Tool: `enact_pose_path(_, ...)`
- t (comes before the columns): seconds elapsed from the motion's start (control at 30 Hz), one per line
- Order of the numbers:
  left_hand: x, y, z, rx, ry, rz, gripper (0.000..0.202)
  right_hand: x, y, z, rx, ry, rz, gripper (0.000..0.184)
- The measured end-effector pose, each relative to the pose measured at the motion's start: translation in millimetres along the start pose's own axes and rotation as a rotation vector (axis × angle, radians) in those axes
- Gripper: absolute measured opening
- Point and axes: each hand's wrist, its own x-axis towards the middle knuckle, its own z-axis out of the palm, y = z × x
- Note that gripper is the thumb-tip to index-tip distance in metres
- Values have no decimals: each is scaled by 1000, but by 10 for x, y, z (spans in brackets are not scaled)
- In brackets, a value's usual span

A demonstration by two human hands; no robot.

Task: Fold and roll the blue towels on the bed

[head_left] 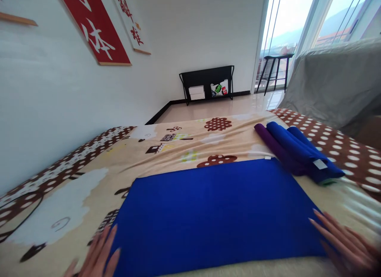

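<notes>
A blue towel [214, 209] lies spread flat on the patterned bedspread [166, 146] in front of me. My left hand [98, 255] rests at the towel's near left corner, fingers stretched out and holding nothing. My right hand [345, 241] lies at the near right corner, fingers also extended flat along the edge. Both hands are slightly blurred. Beyond the towel's far right corner sit rolled towels: a purple one [276, 150] and two blue ones [303, 152] side by side.
A white wall with red and white banners [95, 31] runs along the left. A black low shelf [206, 84] stands at the far wall, a black stool [275, 70] by the window. A grey-covered sofa [336, 82] is at the right.
</notes>
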Motion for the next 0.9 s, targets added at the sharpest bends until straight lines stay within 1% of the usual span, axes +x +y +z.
enact_pose_path(0.03, 184, 242, -33, -53, 34, 43, 71, 78, -249, 3, 12, -3, -75, 62)
enact_pose_path(0.07, 398, 522, -49, -129, 53, 116, 62, 149, -546, 32, 37, -20, -168, 62)
enact_pose_path(0.1, 636, 825, -42, -209, -9, 210, 54, 204, -879, 88, 71, -8, -264, 58)
enact_pose_path(0.13, 890, 1135, -8, -278, -87, 280, 47, 237, -1227, 170, 121, -27, -372, 49)
enact_pose_path(0.17, 1147, 1432, 55, -300, -120, 324, 39, 246, -1567, 270, 159, -35, -457, 39)
enact_pose_path(0.2, 1395, 1702, 145, -306, -139, 344, 32, 232, -1877, 380, 175, -25, -470, 32)
enact_pose_path(0.23, 1622, 1933, 258, -304, -156, 353, 27, 197, -2141, 489, 171, -1, -467, 30)
enact_pose_path(0.27, 1817, 2122, 384, -296, -168, 351, 25, 149, -2346, 591, 155, 19, -464, 29)
enact_pose_path(0.3, 1975, 2266, 515, -284, -175, 348, 28, 95, -2491, 677, 135, 39, -451, 29)
enact_pose_path(0.33, 2094, 2371, 639, -273, -180, 345, 30, 43, -2580, 745, 117, 57, -443, 30)
enact_pose_path(0.37, 2177, 2441, 750, -263, -185, 344, 33, -1, -2623, 794, 105, 72, -437, 30)
enact_pose_path(0.43, 2260, 2504, 918, -255, -197, 349, 36, -57, -2624, 842, 96, 103, -416, 33)
enact_pose_path(0.5, 2287, 2505, 1015, -262, -216, 351, 36, -66, -2591, 846, 94, 130, -392, 36)
enact_pose_path(0.57, 2303, 2480, 1058, -277, -236, 342, 36, -46, -2575, 834, 104, 148, -388, 38)
enact_pose_path(0.67, 2341, 2445, 1068, -320, -259, 315, 36, -1, -2593, 813, 139, 173, -407, 35)
enact_pose_path(0.77, 2394, 2440, 1026, -396, -274, 280, 36, 47, -2631, 787, 167, 208, -408, 33)
enact_pose_path(0.83, 2432, 2449, 961, -472, -283, 264, 36, 99, -2657, 747, 192, 233, -402, 35)
enact_pose_path(0.9, 2477, 2453, 849, -572, -283, 250, 36, 191, -2675, 654, 220, 259, -398, 35)
